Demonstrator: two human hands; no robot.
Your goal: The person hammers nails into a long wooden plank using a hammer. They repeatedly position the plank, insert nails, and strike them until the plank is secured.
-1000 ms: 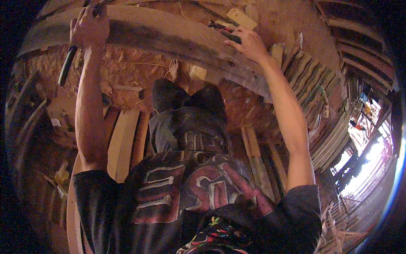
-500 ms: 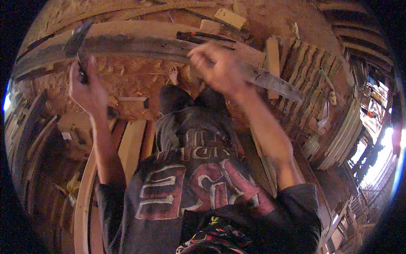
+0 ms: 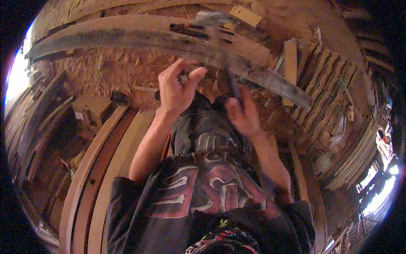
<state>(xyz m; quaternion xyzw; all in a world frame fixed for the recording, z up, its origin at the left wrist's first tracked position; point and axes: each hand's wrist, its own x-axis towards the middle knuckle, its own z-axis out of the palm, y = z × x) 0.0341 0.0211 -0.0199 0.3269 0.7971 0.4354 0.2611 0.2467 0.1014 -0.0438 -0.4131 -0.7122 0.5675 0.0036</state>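
Observation:
My right hand [image 3: 243, 112] is wrapped round the dark handle of a tool [image 3: 232, 80] with a grey metal head. Motion smears it, so I cannot tell a hammer from a hatchet. The head is up at the far side of a long grey-brown beam [image 3: 127, 39], and the handle crosses in front of it. My left hand [image 3: 177, 84] is just short of the beam, its fingers curled towards the thumb. Whatever it pinches, if anything, is too small to make out. On the beam lies a tool with black and orange handles [image 3: 190, 30], like pincers.
A pale wood block [image 3: 245, 16] lies beyond the beam. Wavy-edged boards [image 3: 317, 80] are stacked at the right, with a short upright board [image 3: 290, 63] beside them. Long planks [image 3: 97, 169] run along my left side. Shavings [image 3: 114, 70] cover the ground under the beam.
The grey-headed tool has passed from my left hand at the far left to my right hand. My left hand has moved right, to the middle; my right hand has come lower and nearer.

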